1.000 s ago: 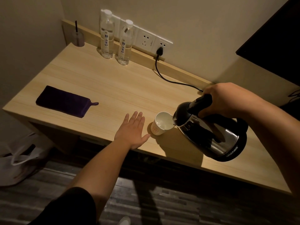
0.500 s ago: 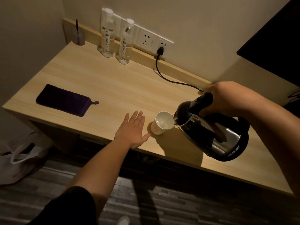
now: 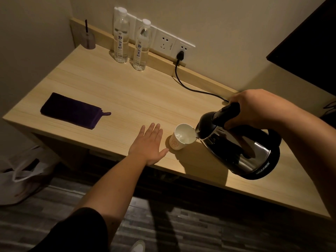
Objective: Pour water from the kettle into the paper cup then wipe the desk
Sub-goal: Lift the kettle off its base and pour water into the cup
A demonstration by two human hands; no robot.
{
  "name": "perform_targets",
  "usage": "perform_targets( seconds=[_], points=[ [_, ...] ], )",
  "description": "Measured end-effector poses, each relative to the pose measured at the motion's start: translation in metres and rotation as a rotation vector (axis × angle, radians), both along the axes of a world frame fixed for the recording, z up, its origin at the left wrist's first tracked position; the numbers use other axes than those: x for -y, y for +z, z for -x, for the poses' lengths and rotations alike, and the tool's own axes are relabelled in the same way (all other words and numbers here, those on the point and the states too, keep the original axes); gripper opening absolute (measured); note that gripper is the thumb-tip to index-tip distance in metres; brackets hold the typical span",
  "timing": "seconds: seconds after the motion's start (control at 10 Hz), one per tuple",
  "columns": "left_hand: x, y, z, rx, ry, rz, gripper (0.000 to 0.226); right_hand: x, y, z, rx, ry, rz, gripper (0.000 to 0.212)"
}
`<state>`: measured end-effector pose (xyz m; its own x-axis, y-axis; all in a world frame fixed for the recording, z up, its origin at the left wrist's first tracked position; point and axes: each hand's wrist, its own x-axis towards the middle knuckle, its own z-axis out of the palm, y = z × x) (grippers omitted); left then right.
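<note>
honestly the risk here is the right hand (image 3: 254,108), clamped round the handle of the tilted kettle (image 3: 240,146), nudging or overfilling the light paper cup (image 3: 182,138) just beside the flat, spread, empty left hand (image 3: 148,144), which isn't bracing it.

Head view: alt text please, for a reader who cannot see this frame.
A right hand tilts a steel kettle by its black handle, spout at the rim of a white paper cup with water in it. The left hand lies flat on the wooden desk beside the cup. A folded dark cloth lies further left.
</note>
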<state>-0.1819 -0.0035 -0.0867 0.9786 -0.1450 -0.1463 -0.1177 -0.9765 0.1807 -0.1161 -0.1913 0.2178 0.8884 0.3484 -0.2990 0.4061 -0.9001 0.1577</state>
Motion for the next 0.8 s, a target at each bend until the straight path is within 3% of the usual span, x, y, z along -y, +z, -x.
perform_targets(
  seconds=[0.3, 0.5, 0.6, 0.8],
  points=[
    [0.001, 0.000, 0.000, -0.001, -0.002, 0.002, 0.087, 0.025, -0.008, 0.007, -0.003, -0.114, -0.141, 0.037],
    [0.000, 0.001, 0.001, -0.008, -0.007, -0.007, 0.087, 0.072, -0.031, 0.041, -0.063, -0.367, -0.566, 0.036],
    [0.001, 0.001, 0.000, -0.019, -0.014, -0.015, 0.087, 0.099, -0.049, 0.066, -0.003, -0.509, -0.824, 0.037],
    [0.001, 0.002, -0.001, -0.029, -0.027, -0.043, 0.087, 0.164, -0.097, 0.109, 0.303, -0.776, -1.149, 0.027]
  ],
)
